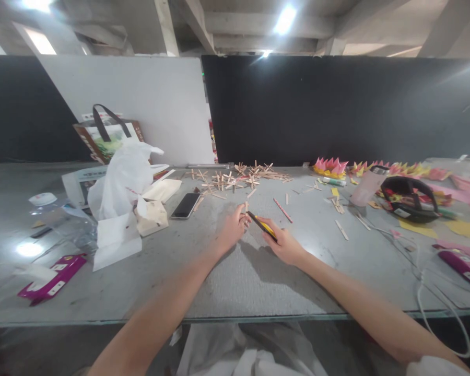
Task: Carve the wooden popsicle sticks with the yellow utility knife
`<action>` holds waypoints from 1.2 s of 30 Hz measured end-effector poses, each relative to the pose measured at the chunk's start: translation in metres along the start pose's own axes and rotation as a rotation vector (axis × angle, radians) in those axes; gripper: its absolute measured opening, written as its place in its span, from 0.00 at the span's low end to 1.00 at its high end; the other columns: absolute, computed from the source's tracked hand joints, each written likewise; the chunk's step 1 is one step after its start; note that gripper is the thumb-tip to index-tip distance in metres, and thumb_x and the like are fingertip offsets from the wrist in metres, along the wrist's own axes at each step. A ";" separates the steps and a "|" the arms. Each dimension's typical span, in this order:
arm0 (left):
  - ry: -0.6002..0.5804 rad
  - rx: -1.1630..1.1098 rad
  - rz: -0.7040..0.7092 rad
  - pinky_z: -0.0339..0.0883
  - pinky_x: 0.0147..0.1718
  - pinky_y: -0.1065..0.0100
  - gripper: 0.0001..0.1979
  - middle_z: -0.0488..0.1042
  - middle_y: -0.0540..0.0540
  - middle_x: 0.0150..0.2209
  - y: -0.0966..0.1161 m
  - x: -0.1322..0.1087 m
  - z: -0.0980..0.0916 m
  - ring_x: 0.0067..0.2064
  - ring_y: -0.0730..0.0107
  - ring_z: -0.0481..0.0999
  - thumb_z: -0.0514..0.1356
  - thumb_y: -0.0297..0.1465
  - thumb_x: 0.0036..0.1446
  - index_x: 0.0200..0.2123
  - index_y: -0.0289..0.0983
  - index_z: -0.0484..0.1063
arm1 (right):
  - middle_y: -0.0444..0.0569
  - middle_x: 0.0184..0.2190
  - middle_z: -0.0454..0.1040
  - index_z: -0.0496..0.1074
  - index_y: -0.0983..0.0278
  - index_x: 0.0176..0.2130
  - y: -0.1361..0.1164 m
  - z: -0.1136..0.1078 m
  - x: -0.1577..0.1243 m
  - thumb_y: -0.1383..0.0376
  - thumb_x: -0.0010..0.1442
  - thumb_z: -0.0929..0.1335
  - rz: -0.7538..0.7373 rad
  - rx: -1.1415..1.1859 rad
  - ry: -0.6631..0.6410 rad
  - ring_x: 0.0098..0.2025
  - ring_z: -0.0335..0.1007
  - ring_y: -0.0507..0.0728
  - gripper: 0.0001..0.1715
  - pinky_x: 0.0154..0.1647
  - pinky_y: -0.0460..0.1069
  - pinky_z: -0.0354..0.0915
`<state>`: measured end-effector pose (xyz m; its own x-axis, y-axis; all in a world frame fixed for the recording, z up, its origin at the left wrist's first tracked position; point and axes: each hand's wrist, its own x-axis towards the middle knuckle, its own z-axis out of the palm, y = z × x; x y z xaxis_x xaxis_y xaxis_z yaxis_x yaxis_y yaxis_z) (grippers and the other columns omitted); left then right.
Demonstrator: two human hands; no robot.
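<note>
My left hand [233, 227] pinches a small wooden stick [246, 206] upright above the middle of the table. In my right hand [286, 245] is a yellow and black utility knife [263, 226], its tip up against the stick by my left fingertips. Whether the blade is cutting into the wood is too small to tell. A red and white patterned pencil [283, 210] lies just beyond my right hand. Behind both hands spreads a pile of wooden sticks [235, 180], several joined into crosses.
Left of my hands lie a phone [186, 206], a white plastic bag [121, 177], a tote bag [109, 133] and a purple power strip [53, 279]. At right are a tumbler [368, 185], a black strap-like item [409, 199], pink paper flowers [331, 166] and a white cable [421, 292].
</note>
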<state>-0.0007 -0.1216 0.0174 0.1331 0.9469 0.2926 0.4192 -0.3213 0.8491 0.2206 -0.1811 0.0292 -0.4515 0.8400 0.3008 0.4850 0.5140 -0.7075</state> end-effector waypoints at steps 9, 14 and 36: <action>0.036 -0.024 -0.006 0.71 0.32 0.68 0.07 0.82 0.47 0.33 -0.007 0.002 0.002 0.31 0.67 0.81 0.56 0.29 0.67 0.47 0.39 0.69 | 0.38 0.22 0.65 0.63 0.60 0.70 -0.002 0.000 0.000 0.59 0.75 0.60 0.008 -0.003 0.000 0.20 0.61 0.54 0.29 0.28 0.47 0.55; 0.031 -0.038 0.013 0.72 0.35 0.68 0.05 0.82 0.48 0.33 -0.014 0.003 0.003 0.31 0.69 0.81 0.56 0.28 0.67 0.45 0.39 0.68 | 0.40 0.24 0.69 0.64 0.61 0.70 -0.001 0.001 0.000 0.59 0.75 0.61 -0.014 -0.014 0.001 0.21 0.64 0.54 0.29 0.28 0.47 0.56; 0.039 -0.071 0.000 0.75 0.35 0.68 0.03 0.82 0.47 0.33 -0.010 0.002 0.006 0.32 0.69 0.82 0.57 0.32 0.67 0.39 0.40 0.65 | 0.41 0.25 0.72 0.63 0.59 0.71 -0.001 0.001 0.001 0.59 0.75 0.60 -0.016 -0.055 -0.008 0.20 0.65 0.55 0.29 0.27 0.47 0.57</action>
<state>0.0005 -0.1170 0.0072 0.0969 0.9464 0.3081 0.3546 -0.3221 0.8778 0.2193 -0.1813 0.0293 -0.4651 0.8304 0.3066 0.5178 0.5362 -0.6666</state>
